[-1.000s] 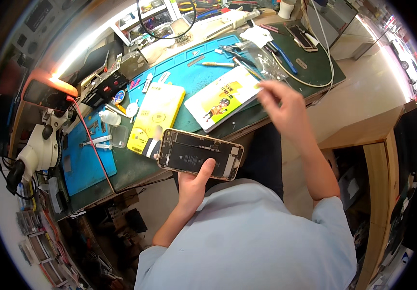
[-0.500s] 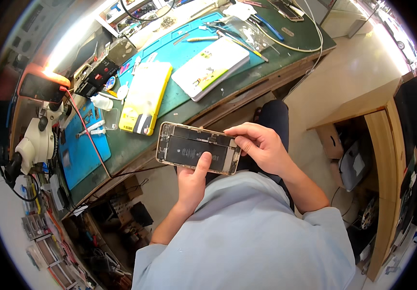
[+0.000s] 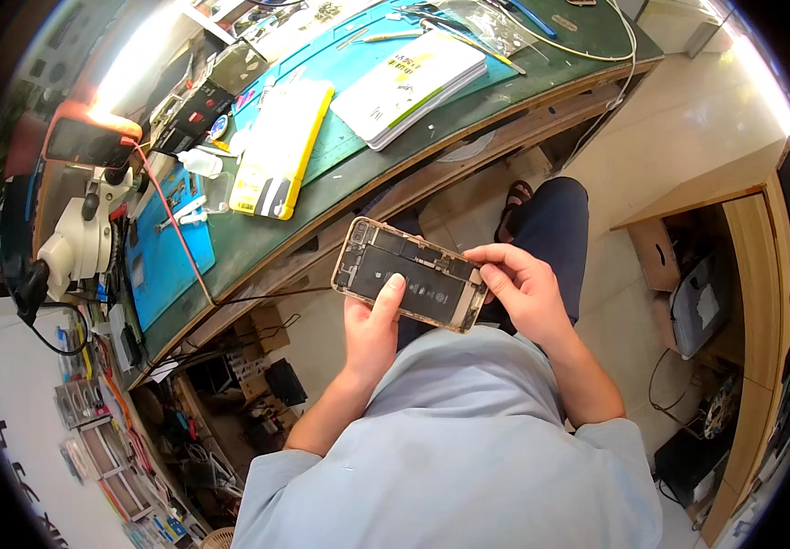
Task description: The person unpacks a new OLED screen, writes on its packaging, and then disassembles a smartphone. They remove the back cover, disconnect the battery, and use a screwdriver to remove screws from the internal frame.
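Observation:
An opened phone, with its black battery and inner parts showing inside a pale gold frame, is held over my lap. My left hand grips its left half from below, thumb lying on the battery. My right hand pinches the right end, thumb and forefinger at the frame's edge. Beyond the phone, a yellow box and a stack of white, yellow-printed flat boxes lie near the front of the green bench.
A microscope, an orange meter with a red lead, a blue mat and assorted tools crowd the bench. An open wooden cabinet stands at right. My legs and sandalled foot are below the bench's edge.
My right hand has come down from beside the white boxes onto the phone's right end. The phone has shifted right and tilted, and the view has turned, showing more of my legs.

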A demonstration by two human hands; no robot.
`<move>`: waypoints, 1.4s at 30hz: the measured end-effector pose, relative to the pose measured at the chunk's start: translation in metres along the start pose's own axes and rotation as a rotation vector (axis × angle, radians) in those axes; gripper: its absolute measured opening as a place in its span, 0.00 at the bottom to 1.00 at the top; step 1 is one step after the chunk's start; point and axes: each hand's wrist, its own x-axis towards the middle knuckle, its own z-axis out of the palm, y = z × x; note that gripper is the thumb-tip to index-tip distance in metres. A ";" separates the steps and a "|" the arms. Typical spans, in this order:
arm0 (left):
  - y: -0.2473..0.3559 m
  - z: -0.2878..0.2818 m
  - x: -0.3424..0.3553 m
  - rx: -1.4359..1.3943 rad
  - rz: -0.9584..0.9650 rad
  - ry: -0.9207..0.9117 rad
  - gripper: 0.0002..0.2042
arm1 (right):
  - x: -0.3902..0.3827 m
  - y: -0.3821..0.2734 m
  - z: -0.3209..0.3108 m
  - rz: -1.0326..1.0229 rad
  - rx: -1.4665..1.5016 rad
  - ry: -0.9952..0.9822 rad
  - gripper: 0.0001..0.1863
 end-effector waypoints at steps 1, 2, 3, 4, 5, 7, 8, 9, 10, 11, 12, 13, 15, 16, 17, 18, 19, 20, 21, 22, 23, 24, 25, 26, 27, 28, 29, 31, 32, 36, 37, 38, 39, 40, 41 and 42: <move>-0.005 0.001 0.003 -0.014 0.018 -0.028 0.22 | -0.003 0.005 -0.002 0.033 0.024 -0.022 0.12; -0.010 0.002 0.005 -0.028 0.036 -0.056 0.24 | -0.005 0.009 -0.002 0.046 0.083 -0.060 0.13; -0.014 0.003 0.007 -0.061 0.005 -0.076 0.26 | -0.009 0.011 -0.002 0.058 0.105 -0.057 0.14; -0.017 0.004 0.009 -0.091 -0.024 -0.096 0.28 | -0.011 0.011 0.000 0.067 0.130 -0.056 0.14; -0.020 0.006 0.011 -0.121 -0.054 -0.116 0.30 | -0.014 0.012 -0.001 0.074 0.149 -0.050 0.14; -0.026 0.011 0.012 -0.165 -0.083 -0.126 0.32 | -0.019 0.015 -0.007 0.092 0.140 -0.021 0.14; -0.029 0.014 0.013 -0.186 -0.097 -0.132 0.33 | -0.020 0.016 -0.010 0.101 0.137 -0.007 0.14; -0.034 0.015 0.015 -0.195 -0.106 -0.150 0.33 | -0.020 0.017 -0.014 0.097 0.149 -0.008 0.14; -0.035 0.017 0.016 -0.191 -0.113 -0.152 0.33 | -0.020 0.016 -0.017 0.101 0.156 -0.004 0.14; -0.036 0.019 0.016 -0.187 -0.120 -0.154 0.33 | -0.021 0.016 -0.020 0.106 0.162 0.000 0.14; -0.037 0.021 0.017 -0.183 -0.127 -0.155 0.33 | -0.021 0.015 -0.023 0.110 0.169 0.002 0.14; -0.038 0.023 0.017 -0.181 -0.133 -0.153 0.33 | -0.022 0.016 -0.025 0.114 0.172 0.003 0.14; -0.038 0.025 0.018 -0.177 -0.144 -0.145 0.33 | -0.022 0.018 -0.029 0.123 0.179 0.002 0.14; -0.039 0.025 0.019 -0.175 -0.141 -0.145 0.33 | -0.021 0.017 -0.031 0.123 0.187 -0.008 0.14; -0.038 0.026 0.020 -0.172 -0.138 -0.145 0.33 | -0.020 0.015 -0.032 0.124 0.195 -0.018 0.14; -0.037 0.026 0.021 -0.170 -0.135 -0.144 0.33 | -0.019 0.014 -0.032 0.125 0.202 -0.028 0.14; -0.035 0.028 0.022 -0.168 -0.143 -0.135 0.33 | -0.017 0.013 -0.033 0.123 0.202 -0.037 0.14; -0.035 0.028 0.021 -0.169 -0.140 -0.131 0.33 | -0.016 0.013 -0.034 0.121 0.203 -0.046 0.14; -0.035 0.028 0.021 -0.170 -0.136 -0.127 0.33 | -0.015 0.013 -0.034 0.120 0.203 -0.055 0.14; -0.034 0.028 0.021 -0.170 -0.131 -0.124 0.33 | -0.014 0.012 -0.035 0.118 0.204 -0.057 0.14; -0.034 0.029 0.021 -0.168 -0.131 -0.109 0.33 | -0.013 0.012 -0.036 0.117 0.204 -0.059 0.14; -0.034 0.030 0.021 -0.166 -0.124 -0.107 0.33 | -0.012 0.012 -0.036 0.116 0.205 -0.061 0.14; -0.035 0.030 0.021 -0.164 -0.118 -0.105 0.33 | -0.012 0.012 -0.036 0.116 0.211 -0.062 0.14; -0.035 0.031 0.021 -0.161 -0.111 -0.104 0.33 | -0.011 0.012 -0.036 0.116 0.218 -0.062 0.14; -0.036 0.031 0.021 -0.163 -0.106 -0.098 0.34 | -0.011 0.012 -0.036 0.116 0.224 -0.063 0.14; -0.036 0.032 0.022 -0.165 -0.103 -0.093 0.34 | -0.010 0.013 -0.037 0.112 0.227 -0.058 0.14; -0.037 0.033 0.022 -0.167 -0.099 -0.088 0.34 | -0.010 0.013 -0.037 0.107 0.230 -0.052 0.14; -0.039 0.032 0.022 -0.168 -0.088 -0.078 0.34 | -0.008 0.014 -0.035 0.092 0.213 -0.025 0.14; -0.040 0.032 0.021 -0.168 -0.082 -0.073 0.34 | -0.007 0.015 -0.033 0.082 0.194 -0.003 0.14; -0.040 0.034 0.022 -0.193 -0.068 -0.061 0.34 | 0.001 0.024 -0.023 -0.078 -0.018 0.161 0.12; -0.041 0.034 0.023 -0.201 -0.065 -0.060 0.33 | 0.004 0.023 -0.021 -0.221 -0.203 0.228 0.11; -0.041 0.035 0.023 -0.208 -0.061 -0.058 0.33 | 0.009 0.019 -0.019 -0.364 -0.389 0.292 0.10; -0.042 0.035 0.023 -0.197 -0.062 -0.063 0.33 | 0.012 0.015 -0.017 -0.505 -0.576 0.354 0.10; -0.044 0.036 0.022 -0.189 -0.068 -0.070 0.33 | 0.014 0.011 -0.014 -0.518 -0.579 0.347 0.09; -0.046 0.037 0.022 -0.180 -0.075 -0.077 0.33 | 0.015 0.007 -0.010 -0.530 -0.582 0.341 0.09; -0.048 0.038 0.022 -0.189 -0.071 -0.090 0.32 | 0.017 0.005 -0.007 -0.543 -0.585 0.334 0.09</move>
